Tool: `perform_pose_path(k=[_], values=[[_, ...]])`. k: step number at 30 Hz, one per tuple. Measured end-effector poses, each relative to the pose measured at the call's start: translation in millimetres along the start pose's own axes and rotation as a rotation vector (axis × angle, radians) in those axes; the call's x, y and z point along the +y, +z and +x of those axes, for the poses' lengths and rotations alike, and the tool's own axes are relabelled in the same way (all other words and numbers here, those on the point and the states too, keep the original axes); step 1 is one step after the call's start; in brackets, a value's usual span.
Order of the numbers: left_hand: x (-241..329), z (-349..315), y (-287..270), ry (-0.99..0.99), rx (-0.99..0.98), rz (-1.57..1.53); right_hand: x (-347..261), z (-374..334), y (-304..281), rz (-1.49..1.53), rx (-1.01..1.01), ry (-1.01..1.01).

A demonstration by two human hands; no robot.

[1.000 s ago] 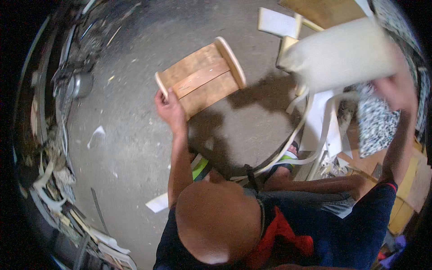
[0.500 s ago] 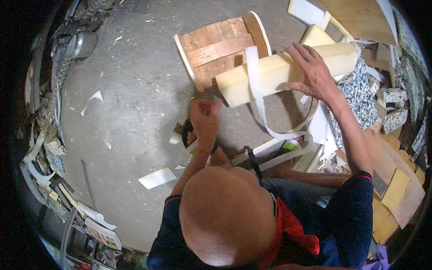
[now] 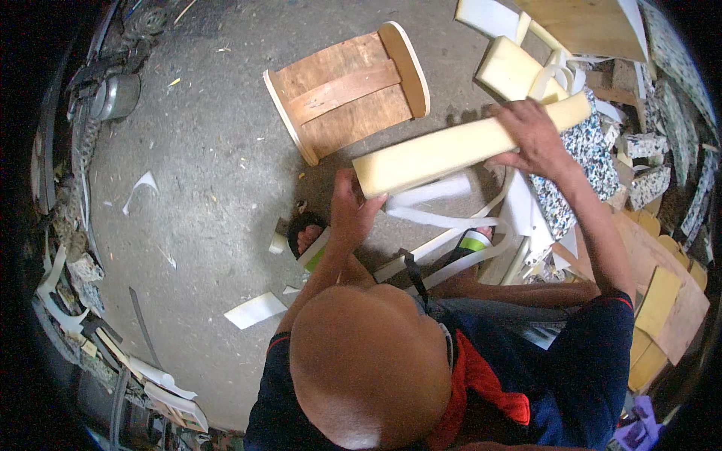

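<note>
A long yellow foam block [image 3: 436, 156] lies lengthwise between my two hands, tilted slightly up to the right. At its near left end my left hand [image 3: 353, 212] grips the corner, thumb on the side facing me and fingers partly hidden. My right hand [image 3: 532, 139] is wrapped over the block toward its right end, fingers across the far edge and thumb on the near side. Just beyond the block, a curved-sided wooden frame [image 3: 347, 90] with a plank across it rests on the floor. A white strip [image 3: 436, 219] loops on the near side of the foam.
Foam offcuts [image 3: 511, 68] and a speckled foam sheet [image 3: 594, 158] pile up on the right, beside plywood pieces [image 3: 647, 278]. A white foam scrap [image 3: 256, 310] lies on the grey floor [image 3: 195, 188]. At the far left stands a round metal can [image 3: 116, 96].
The foam block has come nearer and turned, and the white strip no longer drapes over it. My left hand has moved onto its left end; my right hand has closed around it.
</note>
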State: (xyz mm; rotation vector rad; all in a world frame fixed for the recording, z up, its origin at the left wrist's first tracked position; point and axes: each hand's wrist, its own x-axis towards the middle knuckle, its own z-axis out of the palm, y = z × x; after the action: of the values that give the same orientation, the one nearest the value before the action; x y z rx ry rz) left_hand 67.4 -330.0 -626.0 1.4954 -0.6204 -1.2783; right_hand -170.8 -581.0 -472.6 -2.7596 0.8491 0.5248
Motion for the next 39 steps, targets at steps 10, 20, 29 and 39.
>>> perform_pose_path(k=[10, 20, 29, 39], values=[[13.0, 4.9, 0.5, -0.435, 0.235, -0.615, -45.6, 51.6, -31.0, -0.171, -0.133, 0.071], [0.0, 21.5, -2.7, -0.302, 0.301, -0.740, -62.4, 80.0, -37.1, -0.106, -0.021, 0.231], [-0.6, 21.6, -7.4, -0.294, 0.438, -0.733, -74.9, 94.8, -19.8, -0.160, -0.019, 0.206], [29.9, 11.1, -11.3, -0.344, 0.281, -0.723, -48.4, 57.6, -40.5, 0.087, -0.212, 0.279]])
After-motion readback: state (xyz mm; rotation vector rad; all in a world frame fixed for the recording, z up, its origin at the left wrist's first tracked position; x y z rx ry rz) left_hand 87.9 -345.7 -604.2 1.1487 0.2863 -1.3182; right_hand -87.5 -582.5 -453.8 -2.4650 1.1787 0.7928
